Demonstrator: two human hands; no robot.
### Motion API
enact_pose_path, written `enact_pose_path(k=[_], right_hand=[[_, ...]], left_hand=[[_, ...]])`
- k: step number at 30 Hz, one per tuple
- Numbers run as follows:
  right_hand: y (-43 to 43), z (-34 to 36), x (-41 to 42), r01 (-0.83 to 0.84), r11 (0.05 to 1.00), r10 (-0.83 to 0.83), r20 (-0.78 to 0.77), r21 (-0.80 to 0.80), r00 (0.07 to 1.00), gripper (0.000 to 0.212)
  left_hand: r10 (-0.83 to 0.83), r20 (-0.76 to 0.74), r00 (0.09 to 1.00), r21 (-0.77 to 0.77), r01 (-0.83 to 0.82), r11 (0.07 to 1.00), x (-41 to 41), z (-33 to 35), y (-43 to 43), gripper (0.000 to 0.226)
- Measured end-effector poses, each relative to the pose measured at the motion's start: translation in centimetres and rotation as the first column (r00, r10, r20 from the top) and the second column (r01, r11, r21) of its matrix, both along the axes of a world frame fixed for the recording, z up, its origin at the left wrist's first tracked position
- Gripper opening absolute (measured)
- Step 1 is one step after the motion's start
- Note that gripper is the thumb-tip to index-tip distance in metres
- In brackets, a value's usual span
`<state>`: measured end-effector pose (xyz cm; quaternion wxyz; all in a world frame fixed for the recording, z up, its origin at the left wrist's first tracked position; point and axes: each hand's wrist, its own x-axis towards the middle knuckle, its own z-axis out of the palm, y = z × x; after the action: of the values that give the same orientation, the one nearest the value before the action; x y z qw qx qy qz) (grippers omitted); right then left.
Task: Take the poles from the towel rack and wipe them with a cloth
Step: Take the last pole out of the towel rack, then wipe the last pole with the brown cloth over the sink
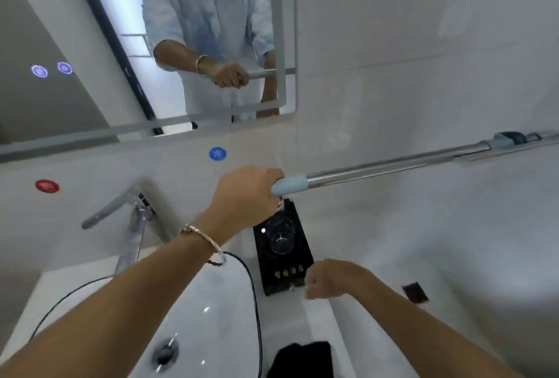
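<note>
In the head view, a chrome pole (393, 166) with a pale blue cap is gripped at its near-left end by the left hand (248, 193), whose fingers are wrapped tightly around it. The pole runs up and to the right, its far end meeting the towel rack (514, 138) mounted on the white tiled wall at the right edge. A bracelet (205, 244) is worn on the left wrist. The right hand (329, 279) is held lower and nearer, loosely curled with nothing seen in it, just beside a black tray (272, 272) on which a clear glass (281, 235) is set. A dark cloth (302, 359) is laid on the counter at the near edge, to the right of the white sink (211, 317). A chrome tap (130, 214) is seen to the left behind the sink. The grip on the pole is reflected in the mirror (284, 45) on the far wall.
</note>
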<state>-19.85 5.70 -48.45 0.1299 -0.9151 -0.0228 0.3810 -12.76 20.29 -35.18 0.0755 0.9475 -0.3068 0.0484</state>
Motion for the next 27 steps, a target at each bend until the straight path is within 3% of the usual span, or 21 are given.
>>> enact_pose_path(k=[4,8,10,14,20,24,27], right_hand=[[3.6,-9.5,-4.6,0.211,0.972,-0.191,-0.181,0.101,0.965,0.084],[8.1,-16.0,-9.2,0.305,0.952,-0.290,-0.256,0.020,0.922,0.116],[9.7,-17.7,-11.0,0.324,0.945,-0.327,-0.130,-0.048,0.936,0.112],[11.0,-18.7,-12.9,0.356,0.930,-0.342,0.142,-0.093,0.929,0.083],[12.6,-14.3,-12.3,0.468,0.884,-0.455,0.252,0.011,0.854,0.074],[12.9,-8.9,-13.0,0.467,0.884,-0.439,0.315,-0.016,0.841,0.071],[12.7,-4.6,-14.0,0.529,0.849,-0.489,0.398,0.010,0.776,0.074]], left_hand=[[0.025,-0.144,0.989,0.054,-0.017,0.998,-2.3,-7.2,4.4,0.021],[0.061,-0.240,0.969,0.072,-0.045,0.996,-4.0,-12.6,8.7,0.020],[0.073,-0.264,0.962,0.077,-0.055,0.995,-5.0,-14.5,10.9,0.018],[0.107,-0.285,0.952,0.093,-0.083,0.992,-6.4,-16.3,15.2,0.016],[0.119,-0.295,0.948,0.063,-0.105,0.992,-7.0,-16.9,19.9,0.015],[0.089,-0.306,0.948,0.039,-0.080,0.996,-6.7,-16.6,21.2,0.013],[0.065,-0.323,0.944,0.010,-0.065,0.998,-6.5,-16.1,21.6,0.010]])
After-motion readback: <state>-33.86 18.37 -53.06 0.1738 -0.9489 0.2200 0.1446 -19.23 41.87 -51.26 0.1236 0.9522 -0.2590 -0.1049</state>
